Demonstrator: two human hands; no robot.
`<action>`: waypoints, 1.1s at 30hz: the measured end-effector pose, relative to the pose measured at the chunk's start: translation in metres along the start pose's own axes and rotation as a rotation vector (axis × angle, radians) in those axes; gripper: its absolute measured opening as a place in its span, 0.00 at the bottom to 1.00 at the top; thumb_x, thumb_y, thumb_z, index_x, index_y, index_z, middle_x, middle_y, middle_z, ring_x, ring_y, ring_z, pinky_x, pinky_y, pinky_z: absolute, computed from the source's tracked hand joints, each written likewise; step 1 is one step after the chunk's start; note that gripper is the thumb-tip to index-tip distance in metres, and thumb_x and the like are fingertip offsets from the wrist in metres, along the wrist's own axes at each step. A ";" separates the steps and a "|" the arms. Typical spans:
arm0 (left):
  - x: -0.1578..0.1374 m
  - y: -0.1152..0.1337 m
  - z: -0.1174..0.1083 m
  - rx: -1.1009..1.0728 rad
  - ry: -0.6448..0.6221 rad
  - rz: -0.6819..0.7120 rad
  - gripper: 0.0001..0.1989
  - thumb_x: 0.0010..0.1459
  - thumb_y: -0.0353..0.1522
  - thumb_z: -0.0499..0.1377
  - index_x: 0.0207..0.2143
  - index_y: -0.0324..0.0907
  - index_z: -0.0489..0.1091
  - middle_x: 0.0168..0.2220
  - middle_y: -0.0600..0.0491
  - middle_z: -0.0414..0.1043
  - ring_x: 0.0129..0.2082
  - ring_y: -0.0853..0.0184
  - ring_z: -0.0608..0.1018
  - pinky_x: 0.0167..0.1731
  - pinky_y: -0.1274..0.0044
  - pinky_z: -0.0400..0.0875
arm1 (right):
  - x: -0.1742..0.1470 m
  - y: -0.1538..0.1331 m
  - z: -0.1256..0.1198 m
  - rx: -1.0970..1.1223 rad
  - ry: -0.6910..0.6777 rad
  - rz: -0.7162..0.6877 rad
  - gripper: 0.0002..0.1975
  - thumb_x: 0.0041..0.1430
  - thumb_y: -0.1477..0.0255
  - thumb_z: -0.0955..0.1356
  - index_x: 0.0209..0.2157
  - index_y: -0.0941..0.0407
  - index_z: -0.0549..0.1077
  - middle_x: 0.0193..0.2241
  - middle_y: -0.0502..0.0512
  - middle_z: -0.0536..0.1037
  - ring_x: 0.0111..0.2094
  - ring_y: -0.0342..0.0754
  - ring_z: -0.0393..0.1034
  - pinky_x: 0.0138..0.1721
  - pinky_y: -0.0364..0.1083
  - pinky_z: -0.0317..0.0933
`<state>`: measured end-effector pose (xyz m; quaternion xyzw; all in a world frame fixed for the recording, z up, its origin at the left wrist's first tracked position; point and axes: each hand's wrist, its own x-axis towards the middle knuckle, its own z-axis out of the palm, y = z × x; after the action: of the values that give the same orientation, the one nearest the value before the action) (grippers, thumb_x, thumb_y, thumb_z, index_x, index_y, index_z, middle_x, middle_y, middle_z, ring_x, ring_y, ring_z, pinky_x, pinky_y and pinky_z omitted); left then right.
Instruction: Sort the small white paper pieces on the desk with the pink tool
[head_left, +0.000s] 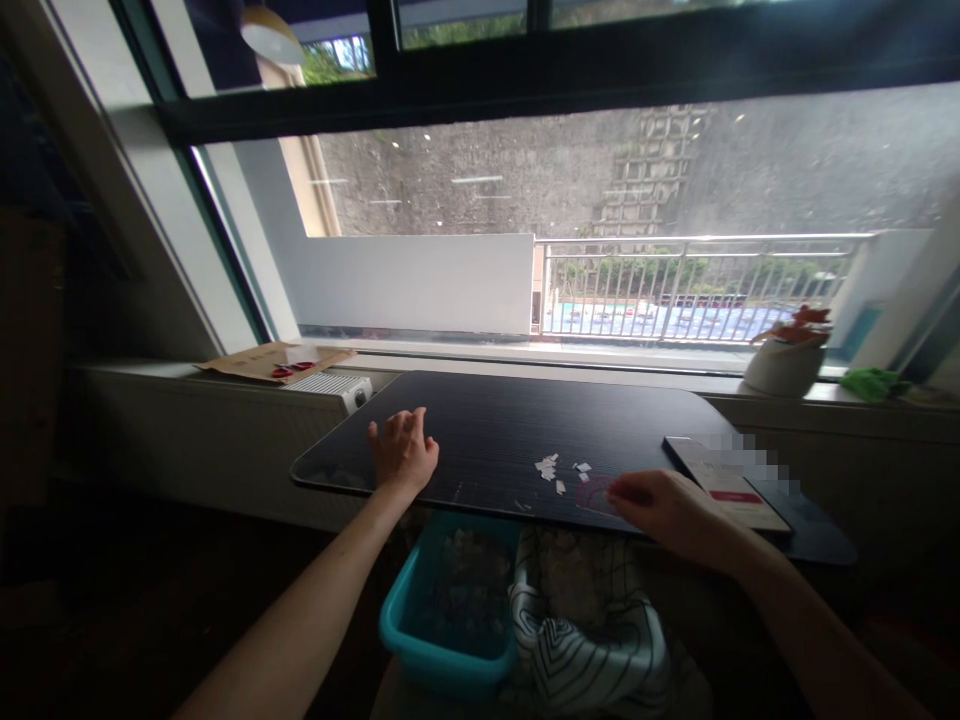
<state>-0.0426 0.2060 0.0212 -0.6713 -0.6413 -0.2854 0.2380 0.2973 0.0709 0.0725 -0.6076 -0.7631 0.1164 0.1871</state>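
Note:
My left hand (405,455) rests on the left part of the dark table (480,420), its fingers bent and somewhat apart, with nothing seen in them. Over the table's near edge on the right, my right hand (660,505) has its thumb and fingers pressed together. What they pinch, if anything, does not show. Beside those fingertips is a patch of thin pink lines (595,493), and I cannot tell whether it is a print on a clear bag or a mark on the table. Several small white pieces (547,467) lie scattered just left of it.
Below the table edge stands a teal basin (450,655) with clear, crumpled-looking contents, next to a striped cloth (592,650). A flat box (731,490) lies at the table's right. Red-handled scissors (292,370) lie on cardboard (247,362) by the window; a white pot (784,365) stands on the sill.

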 end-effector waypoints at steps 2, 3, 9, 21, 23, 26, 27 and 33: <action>0.000 0.000 -0.001 -0.002 -0.004 0.001 0.22 0.54 0.31 0.51 0.53 0.40 0.63 0.49 0.41 0.67 0.51 0.52 0.67 0.56 0.53 0.47 | 0.005 -0.001 0.002 0.000 0.018 -0.002 0.14 0.57 0.63 0.62 0.27 0.56 0.74 0.20 0.49 0.73 0.23 0.42 0.61 0.26 0.42 0.49; 0.000 0.000 -0.001 -0.002 -0.005 0.001 0.22 0.55 0.31 0.51 0.53 0.40 0.63 0.49 0.41 0.67 0.51 0.52 0.67 0.56 0.53 0.48 | 0.008 -0.002 0.002 0.003 0.025 -0.003 0.14 0.57 0.64 0.62 0.27 0.56 0.74 0.21 0.49 0.73 0.23 0.42 0.61 0.26 0.42 0.49; -0.001 -0.001 -0.002 0.007 -0.006 0.005 0.22 0.55 0.31 0.51 0.53 0.39 0.62 0.49 0.41 0.67 0.51 0.52 0.67 0.56 0.53 0.48 | 0.023 -0.008 0.008 -0.019 0.044 -0.019 0.15 0.57 0.64 0.61 0.29 0.57 0.76 0.20 0.51 0.72 0.23 0.42 0.59 0.26 0.43 0.48; 0.000 0.001 -0.002 -0.007 -0.005 0.001 0.23 0.54 0.31 0.51 0.53 0.39 0.63 0.49 0.40 0.67 0.51 0.51 0.67 0.56 0.53 0.48 | 0.017 0.003 0.005 -0.065 0.026 0.013 0.15 0.56 0.64 0.62 0.25 0.57 0.74 0.18 0.49 0.70 0.21 0.41 0.58 0.23 0.42 0.47; 0.000 0.001 -0.002 -0.010 -0.011 -0.001 0.23 0.54 0.31 0.51 0.54 0.39 0.63 0.49 0.40 0.67 0.52 0.51 0.67 0.56 0.53 0.47 | 0.017 0.005 0.005 -0.083 0.067 0.034 0.15 0.56 0.64 0.61 0.25 0.57 0.74 0.18 0.49 0.70 0.21 0.41 0.59 0.23 0.42 0.48; 0.000 0.001 -0.003 -0.012 -0.014 -0.001 0.23 0.54 0.31 0.51 0.54 0.39 0.62 0.49 0.40 0.67 0.52 0.51 0.67 0.57 0.53 0.47 | 0.020 0.012 0.006 -0.052 0.100 0.062 0.16 0.56 0.63 0.62 0.25 0.58 0.74 0.19 0.50 0.71 0.21 0.41 0.60 0.23 0.42 0.49; 0.000 0.001 -0.003 -0.011 -0.014 -0.001 0.23 0.54 0.31 0.51 0.54 0.39 0.62 0.49 0.40 0.67 0.52 0.51 0.67 0.56 0.53 0.47 | 0.021 0.015 0.007 -0.023 0.103 0.071 0.16 0.55 0.62 0.62 0.25 0.58 0.74 0.19 0.50 0.71 0.21 0.41 0.61 0.23 0.42 0.50; 0.000 0.001 -0.002 0.001 -0.014 0.004 0.23 0.55 0.31 0.50 0.54 0.40 0.62 0.49 0.41 0.67 0.52 0.52 0.67 0.56 0.53 0.47 | 0.030 0.029 0.019 0.355 -0.003 0.213 0.13 0.50 0.63 0.66 0.24 0.58 0.73 0.16 0.49 0.71 0.20 0.41 0.62 0.20 0.40 0.52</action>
<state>-0.0419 0.2046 0.0224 -0.6745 -0.6417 -0.2799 0.2343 0.3092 0.1077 0.0477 -0.6422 -0.6622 0.2691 0.2769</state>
